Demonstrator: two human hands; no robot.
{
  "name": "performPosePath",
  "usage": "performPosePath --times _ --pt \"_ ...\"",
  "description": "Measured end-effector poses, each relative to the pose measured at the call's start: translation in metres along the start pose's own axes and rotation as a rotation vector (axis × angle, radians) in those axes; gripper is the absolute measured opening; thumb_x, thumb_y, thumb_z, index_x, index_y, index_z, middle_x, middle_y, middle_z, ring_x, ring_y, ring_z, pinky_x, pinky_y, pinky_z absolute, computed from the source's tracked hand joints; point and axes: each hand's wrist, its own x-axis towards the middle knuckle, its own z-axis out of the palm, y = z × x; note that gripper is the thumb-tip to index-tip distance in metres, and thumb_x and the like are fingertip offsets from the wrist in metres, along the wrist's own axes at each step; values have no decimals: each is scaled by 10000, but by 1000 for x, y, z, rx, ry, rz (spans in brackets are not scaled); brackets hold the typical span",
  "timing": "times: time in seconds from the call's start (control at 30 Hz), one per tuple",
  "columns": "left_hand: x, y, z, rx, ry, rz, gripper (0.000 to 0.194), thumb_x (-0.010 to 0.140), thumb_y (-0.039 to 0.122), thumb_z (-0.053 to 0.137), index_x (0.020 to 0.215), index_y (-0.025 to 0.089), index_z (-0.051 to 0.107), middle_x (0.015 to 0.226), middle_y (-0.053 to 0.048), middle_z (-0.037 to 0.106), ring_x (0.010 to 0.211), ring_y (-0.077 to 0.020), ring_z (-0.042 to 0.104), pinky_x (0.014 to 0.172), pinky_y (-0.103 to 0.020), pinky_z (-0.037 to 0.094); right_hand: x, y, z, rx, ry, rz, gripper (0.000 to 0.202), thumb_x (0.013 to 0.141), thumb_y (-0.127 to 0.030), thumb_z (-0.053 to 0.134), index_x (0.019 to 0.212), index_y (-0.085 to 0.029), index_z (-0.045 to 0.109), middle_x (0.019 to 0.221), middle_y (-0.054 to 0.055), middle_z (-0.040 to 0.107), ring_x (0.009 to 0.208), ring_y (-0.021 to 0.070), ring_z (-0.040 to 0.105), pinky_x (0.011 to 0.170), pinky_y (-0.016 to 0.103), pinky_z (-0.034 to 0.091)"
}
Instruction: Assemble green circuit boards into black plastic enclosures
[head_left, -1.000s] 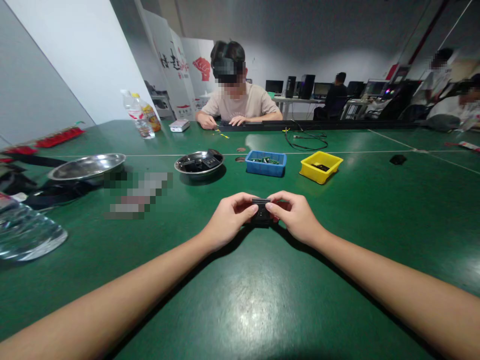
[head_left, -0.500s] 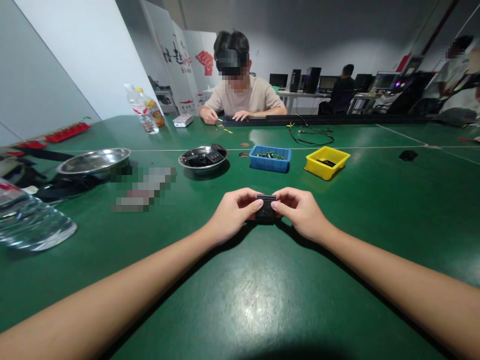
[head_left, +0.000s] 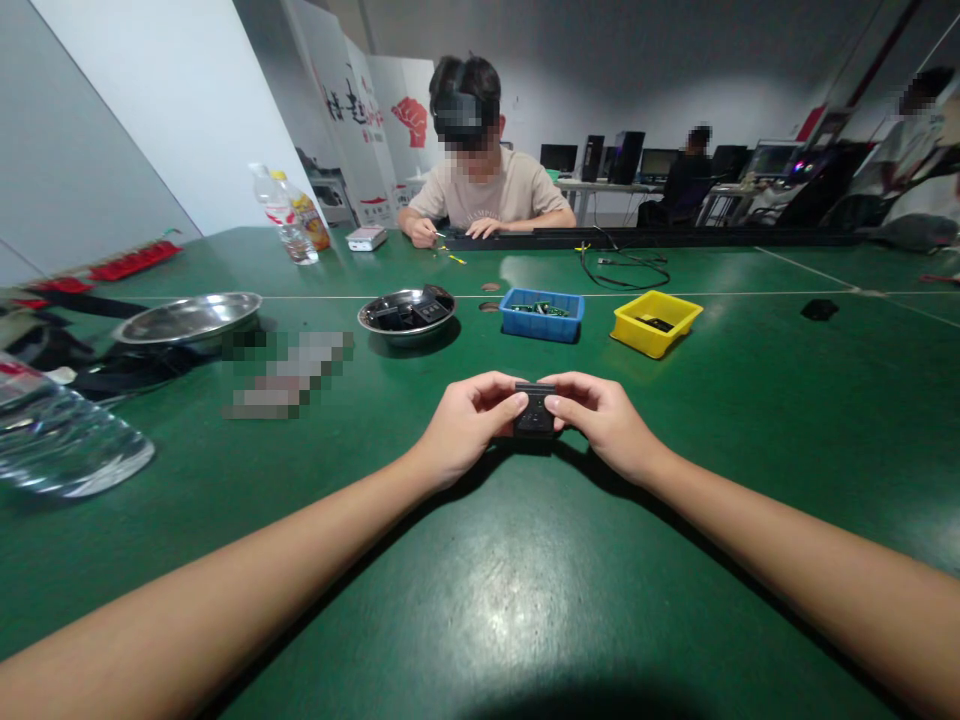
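Note:
A small black case (head_left: 535, 412) is held just above the green table (head_left: 495, 580), near the middle of the view. My left hand (head_left: 472, 425) grips its left side, thumb on the front face. On the right side, my right hand (head_left: 601, 420) pinches the same case, its thumb also on the front. Beyond the hands stand a metal bowl (head_left: 405, 338) of black parts, a blue bin (head_left: 541, 326) with green circuit boards, and a yellow bin (head_left: 654, 338) holding a few black pieces. The fingers behind the case are partly hidden.
At the left are a metal plate (head_left: 191, 318), a large clear bottle (head_left: 71, 440) and dark straps. Two more bottles (head_left: 289, 225) stand farther back. Across the table sits a person (head_left: 491, 190) behind a long black bar (head_left: 660, 239). A black object (head_left: 820, 310) lies far right.
The black case has tilted slightly, showing more of its front face, and a small green spot is now visible on it. Both hands keep their hold, nearly in place.

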Motion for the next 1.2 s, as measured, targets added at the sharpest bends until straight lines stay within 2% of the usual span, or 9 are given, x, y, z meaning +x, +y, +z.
performPosePath --times 0.1,0.23,0.4,0.5,0.7,0.9,1.2 --pt "0 0 2 2 14 3 415 692 457 832 907 131 693 796 -25 701 704 -134 630 660 -241 517 0 -1 0 15 -5 33 270 730 -362 755 895 -150 725 785 23 708 644 133 602 619 277 520" --pt "1 0 2 7 37 -51 474 666 483 844 941 134 679 868 -41 712 768 -153 657 682 -255 533 0 -2 -1 58 68 75 298 676 -399 805 816 -149 720 710 13 690 611 134 598 607 281 524" --pt "2 1 -1 44 -117 -115 516 706 498 813 1046 124 712 988 -103 741 836 -189 682 710 -276 532 2 1 -2 120 113 114 355 658 -441 822 835 -148 727 723 24 705 603 139 603 590 282 521" --pt "2 2 -2 59 -133 -107 502 709 478 816 1048 119 722 990 -108 745 824 -186 682 703 -270 523 2 2 -3 130 74 119 355 671 -424 819 876 -151 720 752 24 713 619 132 607 595 271 520" --pt "1 3 -2 28 -97 -104 512 693 443 832 1054 96 724 926 -102 748 762 -166 674 693 -266 523 -1 -2 -5 96 -108 129 405 678 -360 830 1008 -173 690 828 30 734 720 156 662 623 260 525" --pt "1 4 -1 44 -128 -99 458 711 448 813 1005 105 734 937 -108 754 787 -179 686 697 -272 523 0 -3 -7 57 -106 134 379 697 -371 818 982 -153 699 732 15 707 653 145 642 606 269 527" --pt "1 4 -1 78 -117 -68 440 714 433 804 1000 107 733 900 -92 752 751 -162 662 658 -256 506 1 0 -8 124 -110 149 402 665 -331 841 991 -147 694 742 15 723 637 136 645 623 271 525"
